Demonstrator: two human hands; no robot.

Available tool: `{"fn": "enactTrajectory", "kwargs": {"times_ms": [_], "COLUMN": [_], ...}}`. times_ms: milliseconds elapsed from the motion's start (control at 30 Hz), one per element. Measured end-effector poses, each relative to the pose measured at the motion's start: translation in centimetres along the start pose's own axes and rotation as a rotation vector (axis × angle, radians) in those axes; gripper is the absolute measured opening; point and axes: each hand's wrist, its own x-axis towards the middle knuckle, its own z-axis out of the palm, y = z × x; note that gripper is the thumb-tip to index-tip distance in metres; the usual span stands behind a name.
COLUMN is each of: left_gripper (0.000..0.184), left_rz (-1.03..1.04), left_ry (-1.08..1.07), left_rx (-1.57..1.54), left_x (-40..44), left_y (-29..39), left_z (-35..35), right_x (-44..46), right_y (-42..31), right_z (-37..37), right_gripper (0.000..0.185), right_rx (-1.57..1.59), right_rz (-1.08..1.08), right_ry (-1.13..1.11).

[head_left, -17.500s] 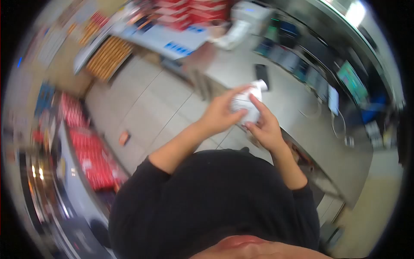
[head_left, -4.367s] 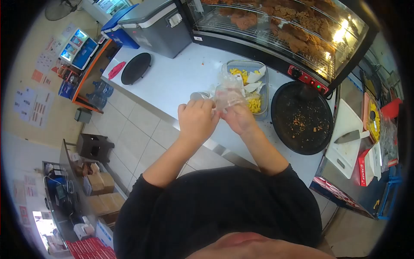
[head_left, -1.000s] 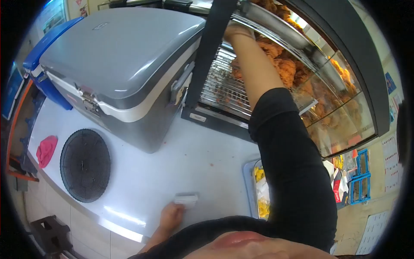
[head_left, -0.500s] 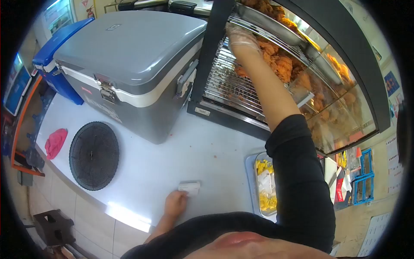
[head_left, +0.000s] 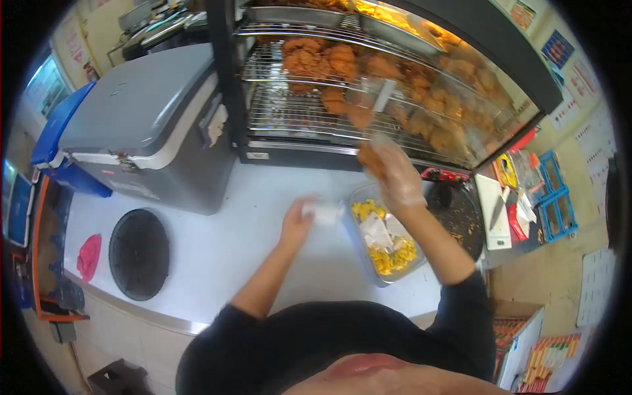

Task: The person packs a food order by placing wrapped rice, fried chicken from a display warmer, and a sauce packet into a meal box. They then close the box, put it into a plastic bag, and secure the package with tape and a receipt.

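My right hand [head_left: 400,176], in a clear plastic glove, grips a piece of fried chicken [head_left: 370,162] in front of the glass display cabinet [head_left: 296,157]. More fried chicken [head_left: 306,60] lies on the cabinet's wire racks. Over the white table my left hand [head_left: 296,222] pinches a small white paper packet [head_left: 324,212], blurred by motion. Just right of the packet, below my gloved hand, sits a clear tub [head_left: 364,253] holding yellow pieces and white packets.
A large grey cooler box [head_left: 178,174] and a blue one [head_left: 82,181] stand at the left. A dark round woven tray [head_left: 139,253] and a pink cloth [head_left: 89,257] lie near the table's left edge. At the right are a dark round pan [head_left: 457,210] and a knife [head_left: 497,212] on a white board [head_left: 490,187].
My right hand has come out of the cabinet with a piece of fried chicken. My left hand has lifted the packet and moved it forward. The view has shifted right.
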Motion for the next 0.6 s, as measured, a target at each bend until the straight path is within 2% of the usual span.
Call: {"fn": "enactTrajectory", "kwargs": {"times_ms": [33, 67, 100, 133, 200, 267, 333, 367, 400, 467, 567, 600], "left_gripper": [0.039, 0.04, 0.037, 0.033, 0.027, 0.027, 0.028, 0.03, 0.032, 0.035, 0.037, 0.036], "left_rz": [-0.163, -0.232, -0.415, -0.361, -0.407, -0.459, -0.479, -0.489, -0.502, -0.42, -0.283, -0.221], "left_ry": [-0.036, -0.009, -0.036, -0.273, -0.254, -0.05, -0.005, 0.038, 0.08, 0.095, 0.146, 0.152], "left_rx": [-0.248, -0.329, -0.723, -0.978, -1.099, -1.081, -1.17, -1.217, -1.261, -1.187, -1.164, -1.089], "left_x": [3.8, 7.2, 10.4, 14.1, 19.5, 22.7, 24.5, 24.4, 24.1, 24.1, 25.3, 24.8], "left_y": [2.8, 6.1, 8.8, 8.7, 10.5, 12.1, 12.1, 12.8, 13.6, 13.4, 11.5, 11.6], "left_z": [2.7, 5.5, 7.8, 9.9, 14.2, 16.3, 16.2, 16.0, 15.7, 14.7, 11.1, 10.0], "right_x": [-3.4, -6.7, -9.7, -13.2, -20.7, -25.0, -30.8, -33.5, -36.1, -40.6, -42.1, -43.1], "right_y": [-0.2, -0.7, -1.2, -1.2, -1.1, -3.1, -3.4, -2.9, -2.5, -2.2, -5.1, -6.0], "right_z": [-2.5, -5.0, -7.3, -9.4, -13.0, -16.6, -19.2, -20.6, -22.0, -24.5, -28.2, -29.3], "right_gripper": [0.045, 0.046, 0.048, 0.049, 0.051, 0.052, 0.052, 0.052, 0.051, 0.05, 0.047, 0.047], "right_rx": [-0.044, -0.087, -0.035, -0.021, -0.022, -0.107, 0.041, 0.047, 0.266, 0.476, -0.172, -0.186], "right_rz": [0.164, 0.328, 0.542, 0.706, 0.985, 1.024, 1.328, 1.342, 1.377, 1.415, 1.243, 1.263], "right_ry": [0.039, 0.081, 0.075, 0.097, 0.167, 0.283, 0.502, 0.493, 0.71, 0.926, 0.506, 0.526]}}
